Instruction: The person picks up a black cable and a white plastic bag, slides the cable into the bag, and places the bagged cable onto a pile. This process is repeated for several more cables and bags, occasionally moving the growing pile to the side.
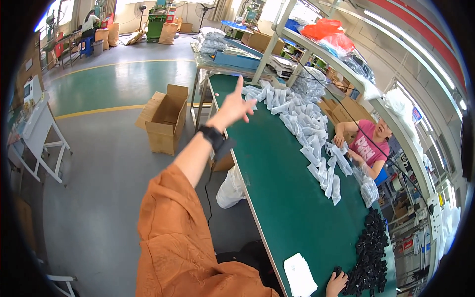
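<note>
My left hand (233, 105) is raised over the table's far left edge, index finger stretched out and pointing away; it holds nothing. An orange sleeve and a black wristband show on that arm. At the lower edge, my right hand (337, 285) curls around a small black part (338, 271) whose exact kind I cannot make out. Beside it lies a long heap of similar black parts (370, 255). A stack of white bags or sheets (299, 274) rests to its left. Many frosted plastic bags (302, 121) with contents spread along the table's far side.
The green-topped table (282, 198) runs away from me. Across it a co-worker in a pink shirt (368, 146) handles bags. An open carton (166, 119) and a white sack (231, 188) stand on the floor at left. A metal shelf frame (341, 62) rises over the table.
</note>
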Demonstrator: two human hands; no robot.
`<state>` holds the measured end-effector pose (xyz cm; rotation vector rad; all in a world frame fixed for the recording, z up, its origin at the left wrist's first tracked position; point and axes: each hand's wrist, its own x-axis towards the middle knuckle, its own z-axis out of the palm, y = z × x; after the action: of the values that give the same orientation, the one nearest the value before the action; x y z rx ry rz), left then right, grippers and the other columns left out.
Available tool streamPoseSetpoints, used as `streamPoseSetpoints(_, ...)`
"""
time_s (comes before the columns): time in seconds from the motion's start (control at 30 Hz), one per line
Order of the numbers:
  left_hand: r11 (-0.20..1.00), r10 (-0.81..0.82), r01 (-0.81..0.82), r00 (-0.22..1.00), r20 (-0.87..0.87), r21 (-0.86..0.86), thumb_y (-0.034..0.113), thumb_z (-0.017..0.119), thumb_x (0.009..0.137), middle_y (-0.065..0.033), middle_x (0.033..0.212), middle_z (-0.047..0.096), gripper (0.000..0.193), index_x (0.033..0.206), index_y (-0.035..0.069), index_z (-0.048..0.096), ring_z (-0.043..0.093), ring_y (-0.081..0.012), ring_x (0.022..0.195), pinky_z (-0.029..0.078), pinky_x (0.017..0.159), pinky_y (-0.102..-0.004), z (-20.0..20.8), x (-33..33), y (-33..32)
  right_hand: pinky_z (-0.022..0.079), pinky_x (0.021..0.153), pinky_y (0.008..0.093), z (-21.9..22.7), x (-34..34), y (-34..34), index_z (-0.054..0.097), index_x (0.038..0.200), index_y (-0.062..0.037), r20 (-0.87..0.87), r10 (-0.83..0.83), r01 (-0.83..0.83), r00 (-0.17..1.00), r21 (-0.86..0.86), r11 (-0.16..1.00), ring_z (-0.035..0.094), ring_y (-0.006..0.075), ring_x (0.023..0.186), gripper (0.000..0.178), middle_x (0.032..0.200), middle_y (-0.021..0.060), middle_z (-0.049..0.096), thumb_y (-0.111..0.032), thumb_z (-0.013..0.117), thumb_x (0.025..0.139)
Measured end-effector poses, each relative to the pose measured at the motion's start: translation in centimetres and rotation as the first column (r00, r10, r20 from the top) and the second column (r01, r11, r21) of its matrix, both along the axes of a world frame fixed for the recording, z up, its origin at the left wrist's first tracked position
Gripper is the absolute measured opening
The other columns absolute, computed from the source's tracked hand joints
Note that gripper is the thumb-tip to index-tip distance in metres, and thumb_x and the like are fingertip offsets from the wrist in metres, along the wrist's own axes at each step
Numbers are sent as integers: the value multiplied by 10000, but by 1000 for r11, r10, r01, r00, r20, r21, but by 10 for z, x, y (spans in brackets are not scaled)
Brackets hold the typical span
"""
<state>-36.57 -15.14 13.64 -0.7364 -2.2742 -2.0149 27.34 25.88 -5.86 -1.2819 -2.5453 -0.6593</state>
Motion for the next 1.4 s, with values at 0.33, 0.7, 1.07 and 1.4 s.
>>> streamPoseSetpoints(0.33, 947, -298, 279, 948, -109, -159, 248, 638, 929, -146, 842, 727, 759, 1506, -46, 243, 696, -241, 640, 557, 633, -342, -22, 50, 33, 438, 940, 554, 0, -1, 0, 494, 1295, -7, -14, -189, 178, 982, -279, 944, 495, 445, 1203, 463, 1302, 229, 488, -348, 548, 987)
streamPoseSetpoints(0.7, 651, -597, 71, 663, -451, -756, 552, 491, 972, -195, 1584, 306, 757, 1523, 56, 340, 230, -325, 1496, 140, 1214, -550, -200, 201, 104, 445, 930, 541, 5, -8, -6, 495, 1293, -2, -20, -133, 124, 991, -251, 960, 504, 427, 1194, 451, 1290, 229, 498, -339, 536, 997)
streamPoseSetpoints(1.07, 667, -537, 52, 725, -431, -743, 566, 472, 980, -120, 1581, 345, 722, 1494, 64, 401, 262, -266, 1490, 113, 1225, -546, -201, 204, 101, 437, 948, 541, -18, 12, 10, 572, 1162, 32, -233, 49, -75, 971, -107, 991, 483, 443, 1208, 354, 1291, 250, 503, -256, 603, 958)
streamPoseSetpoints(1.4, 733, -471, 15, 733, -491, -680, 357, 736, 843, -164, 1430, 494, 596, 1319, 38, 571, 429, -362, 1352, 305, 1128, -548, -187, 195, 92, 476, 500, 307, 47, -25, -92, 656, 1113, -50, -630, -201, -230, 750, -534, 813, 597, 141, 525, 231, 598, 60, 610, -221, 638, 958)
